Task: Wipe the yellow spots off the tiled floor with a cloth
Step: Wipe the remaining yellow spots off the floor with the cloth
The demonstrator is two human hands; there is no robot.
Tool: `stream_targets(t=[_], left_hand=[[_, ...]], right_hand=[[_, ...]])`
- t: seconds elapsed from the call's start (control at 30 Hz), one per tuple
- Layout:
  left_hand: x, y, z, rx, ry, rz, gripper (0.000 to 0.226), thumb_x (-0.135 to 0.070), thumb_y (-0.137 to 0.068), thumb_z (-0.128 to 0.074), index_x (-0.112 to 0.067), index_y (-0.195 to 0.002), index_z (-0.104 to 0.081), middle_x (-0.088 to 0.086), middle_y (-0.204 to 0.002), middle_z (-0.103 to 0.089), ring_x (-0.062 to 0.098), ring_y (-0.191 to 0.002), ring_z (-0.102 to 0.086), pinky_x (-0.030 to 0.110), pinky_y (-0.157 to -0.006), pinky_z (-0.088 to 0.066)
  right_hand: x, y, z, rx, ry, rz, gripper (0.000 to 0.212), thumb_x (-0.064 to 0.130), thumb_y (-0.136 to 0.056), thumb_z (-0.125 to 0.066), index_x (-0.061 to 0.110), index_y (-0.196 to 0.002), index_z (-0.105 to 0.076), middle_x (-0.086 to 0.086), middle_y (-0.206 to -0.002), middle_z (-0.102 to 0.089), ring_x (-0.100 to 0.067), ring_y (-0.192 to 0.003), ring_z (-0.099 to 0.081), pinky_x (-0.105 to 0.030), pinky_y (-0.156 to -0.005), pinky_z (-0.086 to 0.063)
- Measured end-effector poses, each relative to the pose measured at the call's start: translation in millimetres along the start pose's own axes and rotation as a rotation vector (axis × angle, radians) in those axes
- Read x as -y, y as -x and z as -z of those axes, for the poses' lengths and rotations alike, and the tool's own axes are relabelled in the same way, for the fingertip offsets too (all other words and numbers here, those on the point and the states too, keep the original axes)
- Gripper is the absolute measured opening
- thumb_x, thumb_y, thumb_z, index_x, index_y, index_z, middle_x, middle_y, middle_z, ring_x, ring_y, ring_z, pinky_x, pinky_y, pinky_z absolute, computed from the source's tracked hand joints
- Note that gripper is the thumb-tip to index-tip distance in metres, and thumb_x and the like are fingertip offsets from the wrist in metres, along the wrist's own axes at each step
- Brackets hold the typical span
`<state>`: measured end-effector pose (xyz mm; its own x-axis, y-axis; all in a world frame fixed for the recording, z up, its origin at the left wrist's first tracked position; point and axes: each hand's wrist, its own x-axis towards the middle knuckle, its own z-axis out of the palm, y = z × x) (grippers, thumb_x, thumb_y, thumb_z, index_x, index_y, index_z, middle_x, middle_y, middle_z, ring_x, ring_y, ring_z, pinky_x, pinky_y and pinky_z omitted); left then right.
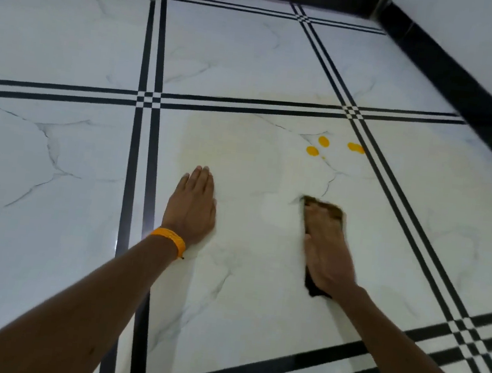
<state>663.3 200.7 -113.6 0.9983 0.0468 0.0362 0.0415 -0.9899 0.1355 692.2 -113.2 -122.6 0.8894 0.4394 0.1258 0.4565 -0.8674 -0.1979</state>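
Note:
Several yellow spots (pixel 323 141) sit on the white marble-look tiled floor (pixel 252 64), a cluster near the tile's upper right and one pair (pixel 355 148) against the black stripe. My right hand (pixel 328 251) presses flat on a dark brown cloth (pixel 329 209), which shows past my fingertips and under my wrist, below the spots and apart from them. My left hand (pixel 192 204) lies flat on the floor, fingers together, holding nothing; an orange band (pixel 169 239) circles its wrist. A faint yellowish smear (pixel 213 139) covers the tile above my left hand.
Double black stripes (pixel 148 101) cross the floor between tiles. A black skirting (pixel 464 85) runs along the white wall on the right and across the far end.

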Motion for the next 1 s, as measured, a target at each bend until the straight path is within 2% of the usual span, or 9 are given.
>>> stream_targets(t=[0.1,0.23,0.37,0.43,0.5,0.6,0.8,0.9,1.0], left_hand=[[-2.3,-10.6,1.8,0.005,0.072,0.021,0.064,-0.026,-0.094,-0.024,0.008,-0.147,-0.033,0.027,-0.154,-0.034,0.038,-0.145,-0.03,0.046,-0.121,-0.024],[-12.7,-46.2,4.8,0.037,0.113,-0.001,0.061,-0.025,-0.101,-0.034,0.005,-0.152,-0.023,0.023,-0.161,-0.021,0.035,-0.15,-0.017,0.045,-0.123,-0.016],[-33.4,-82.0,-4.4,0.036,0.13,-0.062,0.063,-0.027,-0.101,-0.038,0.001,-0.154,-0.019,0.018,-0.163,-0.017,0.031,-0.152,-0.012,0.044,-0.124,-0.011],[-41.7,-96.4,-8.4,0.019,0.208,0.008,0.064,-0.027,-0.102,-0.038,-0.001,-0.156,-0.016,0.016,-0.164,-0.014,0.029,-0.153,-0.01,0.045,-0.124,-0.009],[-43.3,-105.9,-12.1,-0.005,0.241,0.087,0.066,-0.031,-0.101,-0.035,-0.003,-0.156,-0.013,0.015,-0.165,-0.012,0.029,-0.153,-0.008,0.046,-0.124,-0.008],[-43.6,-109.6,-23.2,-0.061,0.174,0.096,0.069,-0.04,-0.097,-0.019,-0.006,-0.156,-0.018,0.014,-0.164,-0.016,0.031,-0.153,-0.01,0.048,-0.124,-0.01],[-44.6,-109.9,-28.4,-0.091,0.158,0.077,0.07,-0.042,-0.095,-0.016,-0.009,-0.157,-0.017,0.011,-0.165,-0.014,0.027,-0.153,-0.008,0.046,-0.124,-0.01],[-41.6,-110.4,-29.5,-0.079,0.15,0.079,0.07,-0.042,-0.096,-0.015,-0.01,-0.158,-0.014,0.01,-0.165,-0.011,0.026,-0.153,-0.006,0.045,-0.125,-0.009],[-40.2,-110.6,-29.0,-0.064,0.137,0.08,0.068,-0.042,-0.097,-0.016,-0.01,-0.157,-0.015,0.011,-0.165,-0.013,0.026,-0.153,-0.007,0.046,-0.124,-0.011]], right_hand=[[-26.8,0.8,4.9,0.01,0.055,-0.319,0.067,0.033,-0.098,-0.018,0.005,-0.157,-0.03,-0.014,-0.163,-0.032,-0.034,-0.151,-0.029,-0.055,-0.122,-0.023],[-11.8,-38.1,-5.8,-0.076,0.105,-0.528,0.068,0.03,-0.094,-0.023,0.006,-0.156,-0.034,-0.016,-0.16,-0.038,-0.033,-0.148,-0.034,-0.052,-0.119,-0.027],[-2.0,-62.1,-14.7,0.018,0.075,-0.142,0.064,0.033,-0.098,-0.024,0.014,-0.159,-0.03,-0.005,-0.164,-0.033,-0.025,-0.152,-0.027,-0.047,-0.124,-0.021],[-28.9,-60.2,-9.3,0.062,0.05,-0.063,0.062,0.033,-0.1,-0.025,0.015,-0.159,-0.031,-0.003,-0.164,-0.032,-0.026,-0.153,-0.025,-0.048,-0.125,-0.019],[-75.3,-64.3,-0.8,-0.012,0.085,-0.205,0.063,0.032,-0.098,-0.024,0.008,-0.155,-0.037,-0.014,-0.159,-0.039,-0.037,-0.147,-0.034,-0.055,-0.121,-0.024],[-135.1,-82.4,10.9,0.011,0.149,-0.513,0.073,0.039,-0.095,-0.009,0.008,-0.158,-0.031,-0.015,-0.163,-0.033,-0.034,-0.15,-0.03,-0.053,-0.12,-0.025],[-157.6,-187.6,16.5,-0.025,0.092,-0.747,0.062,0.037,-0.107,-0.018,0.007,-0.161,-0.017,-0.012,-0.169,-0.017,-0.028,-0.155,-0.014,-0.048,-0.124,-0.011],[-144.8,-233.5,9.4,0.01,0.086,-0.663,0.064,0.041,-0.107,-0.015,0.007,-0.161,-0.015,-0.011,-0.169,-0.015,-0.027,-0.156,-0.012,-0.048,-0.125,-0.01],[-128.1,-229.3,7.4,0.087,0.115,-0.37,0.076,0.049,-0.099,-0.001,0.007,-0.161,-0.017,-0.01,-0.168,-0.02,-0.026,-0.155,-0.017,-0.049,-0.125,-0.014]])
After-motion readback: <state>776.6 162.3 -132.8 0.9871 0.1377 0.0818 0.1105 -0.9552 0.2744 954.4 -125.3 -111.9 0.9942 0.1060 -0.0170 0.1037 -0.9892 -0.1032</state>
